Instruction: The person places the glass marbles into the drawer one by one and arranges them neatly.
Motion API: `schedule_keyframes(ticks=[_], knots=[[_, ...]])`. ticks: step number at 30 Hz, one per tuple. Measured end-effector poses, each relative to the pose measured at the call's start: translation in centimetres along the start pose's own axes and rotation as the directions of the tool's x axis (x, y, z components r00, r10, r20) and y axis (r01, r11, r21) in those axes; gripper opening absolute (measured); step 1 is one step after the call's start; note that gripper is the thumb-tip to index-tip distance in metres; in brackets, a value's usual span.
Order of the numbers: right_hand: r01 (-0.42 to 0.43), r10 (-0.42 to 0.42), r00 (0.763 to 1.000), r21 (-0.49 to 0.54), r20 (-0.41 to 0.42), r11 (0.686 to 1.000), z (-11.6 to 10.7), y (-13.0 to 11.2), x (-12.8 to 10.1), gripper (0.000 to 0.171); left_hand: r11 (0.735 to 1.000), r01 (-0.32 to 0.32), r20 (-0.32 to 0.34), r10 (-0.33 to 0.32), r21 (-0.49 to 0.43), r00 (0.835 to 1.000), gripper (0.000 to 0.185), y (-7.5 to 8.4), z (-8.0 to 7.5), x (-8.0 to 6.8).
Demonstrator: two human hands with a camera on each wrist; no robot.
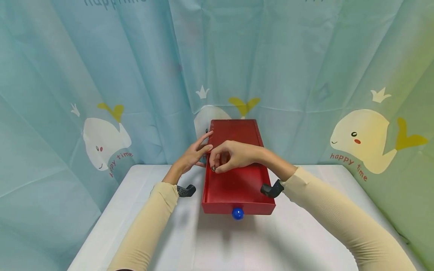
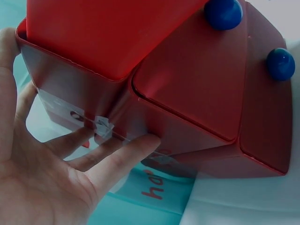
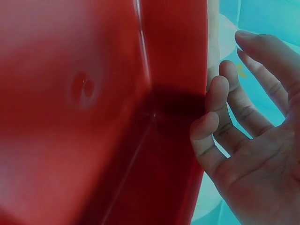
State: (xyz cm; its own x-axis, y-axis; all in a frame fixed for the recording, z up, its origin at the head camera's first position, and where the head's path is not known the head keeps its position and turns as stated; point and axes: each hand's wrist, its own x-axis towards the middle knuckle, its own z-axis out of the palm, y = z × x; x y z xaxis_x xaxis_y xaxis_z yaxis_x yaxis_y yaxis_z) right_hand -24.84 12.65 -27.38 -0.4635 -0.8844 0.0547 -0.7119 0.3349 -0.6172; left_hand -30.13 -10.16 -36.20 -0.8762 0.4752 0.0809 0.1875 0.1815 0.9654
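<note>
Right now my right hand (image 1: 234,155) reaches leftward across the pulled-out red drawer (image 1: 237,190), its fingers curled, thumb and fingertips seeming to pinch a small dark thing (image 1: 214,168) too tiny to name. It lies close by the drawer's left wall, and I can't make out a long axis in it. My left hand (image 1: 190,156) is spread, fingers fairly straight, resting against the left side of the red cabinet (image 1: 234,131). The drawer's own length runs away from me, blue knob (image 1: 238,213) at my end, so my right forearm crosses it at a slant. I judge the closeness of the hands matters most: the left fingertips sit just beyond the right knuckles, though I can't tell whether they touch. The right hand is clearly nearer the small thing.
</note>
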Motion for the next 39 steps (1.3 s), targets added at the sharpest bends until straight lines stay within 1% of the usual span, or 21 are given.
schedule_keyframes(ticks=[10, 17, 24, 33, 39], knots=[[0.012, -0.012, 1.000, -0.004, 0.006, 1.000, 0.13, 0.00, 0.07, 0.013, 1.000, 0.007, -0.002, -0.007, -0.001, 1.000, 0.064, 0.07, 0.07, 0.01], [0.010, -0.010, 1.000, 0.002, -0.002, 1.000, 0.13, -0.03, -0.13, 0.029, 1.000, 0.005, -0.002, -0.005, -0.005, 1.000, 0.063, 0.22, 0.12, 0.01], [0.009, -0.009, 1.000, 0.018, -0.003, 1.000, 0.08, -0.01, -0.24, 0.031, 1.000, 0.006, -0.001, -0.006, -0.005, 1.000, 0.063, 0.24, 0.08, -0.02], [0.004, -0.004, 1.000, 0.000, -0.014, 1.000, 0.24, 0.21, -0.31, 0.033, 1.000, 0.013, -0.001, -0.013, -0.006, 1.000, 0.062, 0.07, 0.03, -0.11], [0.006, -0.006, 1.000, -0.020, -0.024, 1.000, 0.06, -0.07, -0.61, 0.033, 1.000, 0.010, -0.004, -0.010, -0.006, 1.000, 0.061, 0.02, 0.03, -0.08]])
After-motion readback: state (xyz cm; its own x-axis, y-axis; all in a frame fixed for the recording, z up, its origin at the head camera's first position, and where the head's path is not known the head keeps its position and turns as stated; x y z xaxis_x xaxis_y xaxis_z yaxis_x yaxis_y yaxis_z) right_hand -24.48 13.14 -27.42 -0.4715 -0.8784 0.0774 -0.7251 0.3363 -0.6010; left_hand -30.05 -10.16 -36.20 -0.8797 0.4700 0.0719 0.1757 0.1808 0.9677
